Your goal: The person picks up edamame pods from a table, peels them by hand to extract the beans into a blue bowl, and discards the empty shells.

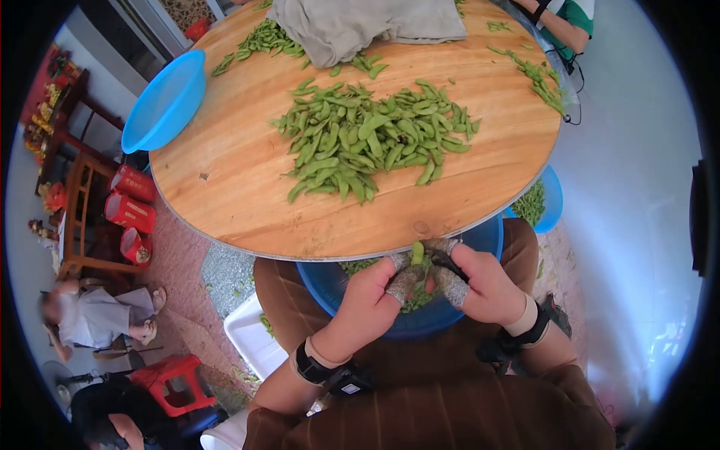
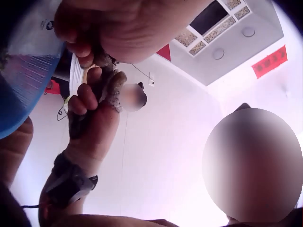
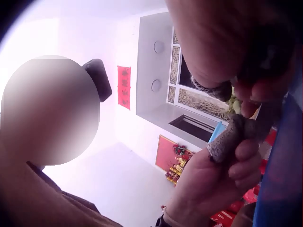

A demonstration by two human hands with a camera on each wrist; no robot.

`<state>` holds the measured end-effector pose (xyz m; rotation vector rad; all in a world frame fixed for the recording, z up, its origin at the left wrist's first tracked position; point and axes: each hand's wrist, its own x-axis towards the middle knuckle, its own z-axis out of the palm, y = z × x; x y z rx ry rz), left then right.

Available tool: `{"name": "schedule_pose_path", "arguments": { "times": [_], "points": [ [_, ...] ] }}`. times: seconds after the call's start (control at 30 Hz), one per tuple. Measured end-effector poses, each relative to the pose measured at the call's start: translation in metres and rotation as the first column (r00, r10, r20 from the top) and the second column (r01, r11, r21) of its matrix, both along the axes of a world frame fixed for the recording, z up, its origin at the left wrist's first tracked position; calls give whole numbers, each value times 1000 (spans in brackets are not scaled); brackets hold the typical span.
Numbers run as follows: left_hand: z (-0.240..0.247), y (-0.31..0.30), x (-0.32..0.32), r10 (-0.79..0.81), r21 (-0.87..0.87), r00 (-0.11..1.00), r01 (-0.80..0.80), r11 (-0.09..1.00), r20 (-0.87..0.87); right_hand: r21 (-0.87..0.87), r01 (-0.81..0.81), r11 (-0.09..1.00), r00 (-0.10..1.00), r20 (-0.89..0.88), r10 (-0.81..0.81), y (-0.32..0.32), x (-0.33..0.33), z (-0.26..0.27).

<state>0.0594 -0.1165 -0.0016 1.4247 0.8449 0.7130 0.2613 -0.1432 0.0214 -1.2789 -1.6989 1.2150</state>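
Both hands meet over a blue basin (image 1: 409,325) on the lap, just below the round table's near edge. A green pod (image 1: 418,253) stands between the fingertips, pinched by the left hand (image 1: 367,296). The right hand (image 1: 487,285) curls its covered thumb and fingers close against the pod's other side. Grey coverings wrap several fingertips of both hands. Shelled or loose green pieces lie in the basin beneath. In the right wrist view, a bit of the green pod (image 3: 234,105) shows between the hands.
A large pile of pods (image 1: 367,139) lies mid-table (image 1: 225,180), with a grey cloth (image 1: 360,26) behind. An empty-looking blue basin (image 1: 166,101) leans at the left edge. Another blue basin (image 1: 553,199) stands right, a white tray (image 1: 244,330) lower left. People sit around.
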Motion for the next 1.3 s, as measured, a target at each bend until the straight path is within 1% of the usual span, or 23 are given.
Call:
{"name": "schedule_pose_path", "arguments": {
  "times": [0.07, 0.2, 0.27, 0.3, 0.33, 0.37, 0.4, 0.43, 0.47, 0.5, 0.53, 0.57, 0.6, 0.63, 0.67, 0.73, 0.9, 0.97, 1.07, 1.1, 1.13, 1.2, 1.3],
  "points": [
    [3, -1, 0, -1, 59, 1000, 0, 998, 7, 74, -98, 992, 994, 45, 95, -1, -1, -4],
    [-5, -2, -3, 21, 157, 997, -10, 988, -70, -43, -95, 995, 994, -65, 92, -1, -3, -2],
    [-13, -4, -4, 116, 413, 969, -15, 911, -220, -105, -97, 990, 991, -102, 86, -1, -3, -1],
    [-10, -6, -4, 110, 409, 969, -10, 913, -222, -265, -105, 958, 980, -193, 54, -1, -2, 0],
    [-5, -8, -4, 173, 566, 912, 76, 821, -373, -417, -125, 900, 961, -275, 6, -1, -2, 1],
    [-1, -10, -3, 261, 686, 829, 188, 703, -495, -420, -121, 900, 961, -276, 1, -3, -4, -6],
    [1, -11, -3, 255, 683, 830, 192, 705, -496, -495, -142, 857, 894, -436, -104, -7, -7, -17],
    [3, -13, -4, 143, 657, 868, 243, 713, -475, -560, -176, 810, 792, -569, -221, -10, -9, -24],
    [4, -14, -4, 30, 633, 894, 294, 716, -448, -563, -172, 808, 789, -570, -228, -12, -10, -24],
    [2, -13, -6, 28, 632, 893, 295, 717, -449, -605, -176, 776, 762, -583, -281, -12, -9, -24],
    [-3, -10, -9, 0, 552, 938, 204, 809, -346, -643, -186, 743, 734, -593, -330, -10, -9, -24],
    [-5, -8, -10, -12, 450, 971, 122, 885, -239, -643, -189, 742, 733, -595, -329, -10, -10, -23],
    [-5, -8, -11, -11, 448, 970, 122, 886, -242, -559, -172, 811, 783, -577, -232, -11, -9, -21],
    [-5, -8, -11, -11, 286, 987, 58, 957, -163, -466, -162, 870, 828, -544, -137, -13, -8, -19],
    [-5, -9, -11, 5, 110, 996, 4, 994, -85, -468, -164, 869, 826, -546, -137, -14, -8, -17],
    [-10, -10, -11, 1, 108, 997, 7, 994, -82, -385, -209, 899, 874, -487, -6, -15, -6, -15],
    [-14, -7, -14, -20, 179, 991, 44, 983, -134, -367, -233, 900, 899, -435, 55, -11, -4, -18],
    [-11, -3, -16, 28, 470, 911, 186, 863, -412, -400, -224, 889, 916, -399, 51, -11, -4, -19],
    [-8, -2, -17, -30, 461, 934, 202, 864, -355, -430, -268, 862, 872, -488, 28, -11, -6, -19],
    [-1, -4, -15, -153, 139, 971, 180, 974, -185, -459, -310, 833, 817, -577, -15, -12, -8, -18],
    [-1, -5, -16, -154, 138, 970, 181, 974, -186, -479, -353, 803, 752, -657, -61, -12, -9, -18],
    [-2, -6, -18, -131, -321, 983, 165, 933, 126, -467, -341, 816, 755, -653, -59, -11, -9, -16],
    [-15, -5, -18, -87, -251, 989, 115, 961, 123, -457, -310, 834, 788, -614, -43, -12, -8, -15]
  ]
}}
